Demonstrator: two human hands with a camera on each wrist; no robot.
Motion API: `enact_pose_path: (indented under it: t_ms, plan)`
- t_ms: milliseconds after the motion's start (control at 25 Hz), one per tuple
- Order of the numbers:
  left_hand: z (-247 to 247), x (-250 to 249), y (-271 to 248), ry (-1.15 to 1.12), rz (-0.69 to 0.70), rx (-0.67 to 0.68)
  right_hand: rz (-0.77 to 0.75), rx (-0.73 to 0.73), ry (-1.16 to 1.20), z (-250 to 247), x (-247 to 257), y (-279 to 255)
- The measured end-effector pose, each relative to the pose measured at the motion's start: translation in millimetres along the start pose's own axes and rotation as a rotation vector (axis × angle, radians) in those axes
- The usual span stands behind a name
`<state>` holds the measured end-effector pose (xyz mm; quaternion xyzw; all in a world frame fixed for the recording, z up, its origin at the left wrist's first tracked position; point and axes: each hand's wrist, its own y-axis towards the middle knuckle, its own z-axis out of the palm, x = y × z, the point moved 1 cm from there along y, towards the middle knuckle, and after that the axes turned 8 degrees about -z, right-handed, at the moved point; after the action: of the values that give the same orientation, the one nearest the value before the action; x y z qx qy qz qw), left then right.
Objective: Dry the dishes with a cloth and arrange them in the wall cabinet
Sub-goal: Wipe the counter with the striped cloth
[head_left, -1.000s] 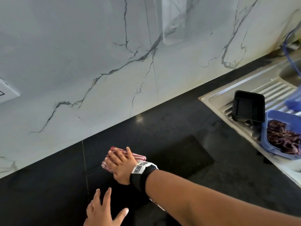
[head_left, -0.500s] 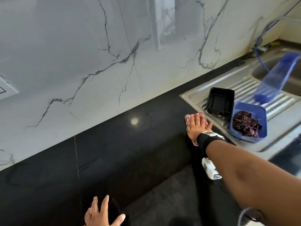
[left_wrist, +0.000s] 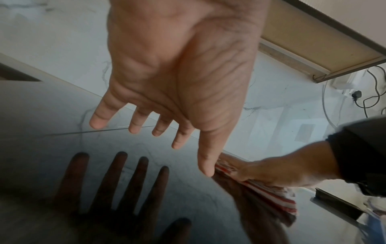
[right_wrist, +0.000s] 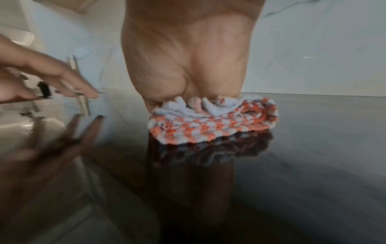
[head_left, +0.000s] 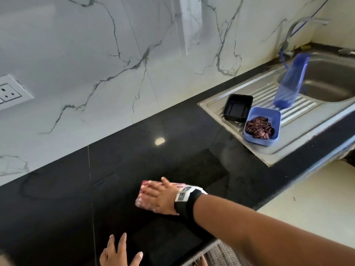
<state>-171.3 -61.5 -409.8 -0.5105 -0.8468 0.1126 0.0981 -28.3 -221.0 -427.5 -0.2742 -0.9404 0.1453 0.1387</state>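
Observation:
My right hand (head_left: pixel 153 196) presses flat on a folded red-and-white checked cloth (head_left: pixel 141 189) on the black countertop (head_left: pixel 134 150), fingers laid straight over it. The right wrist view shows the palm (right_wrist: pixel 188 66) bearing down on the cloth (right_wrist: pixel 208 125). Nearer me, my left hand (head_left: pixel 119 252) is spread open just above the counter and holds nothing; its fingers (left_wrist: pixel 181 137) are straight and apart. On the sink's drainboard (head_left: pixel 211 104) stand a black tray (head_left: pixel 238 106), a blue container (head_left: pixel 272 116) with dark purple contents, and a tilted blue bottle (head_left: pixel 290 83).
A marble wall (head_left: pixel 96 54) backs the counter, with a white socket (head_left: pixel 9 93) at the left. The steel basin (head_left: pixel 326 83) and tap (head_left: pixel 299 24) are at the far right. The counter's front edge (head_left: pixel 288 187) runs along the right, close to my forearm.
My right hand slid the cloth right to the drainboard's edge, then back left to mid-counter. The left hand stayed spread near the front edge.

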Motion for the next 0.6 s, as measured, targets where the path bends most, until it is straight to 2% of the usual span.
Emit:
enact_pose_path:
  t_ms: [80,200,280,360,400,440,520,600]
  plan:
    - [7,4,-19,-0.022,0.008,0.025,0.141,-0.073,-0.007,4,-49,-39]
    - [16,13,-38,-0.019,0.010,0.025,0.610,-0.165,0.166,26,-128,-109]
    - [19,22,-48,-0.008,0.019,0.023,0.890,-0.237,0.417,40,-145,-142]
    - [22,29,-56,-0.020,-0.016,0.030,1.051,-0.276,0.528,38,-135,-145]
    - [22,32,-58,-0.032,-0.031,0.034,1.068,-0.264,0.535,33,-122,-134]
    - [21,34,-59,-0.038,-0.035,0.038,1.023,-0.229,0.537,29,-105,-116]
    - [16,34,-60,-0.046,-0.048,0.059,0.774,-0.154,0.461,24,-54,-75]
    - [13,31,-61,-0.044,-0.047,0.061,0.436,-0.097,0.264,28,18,-45]
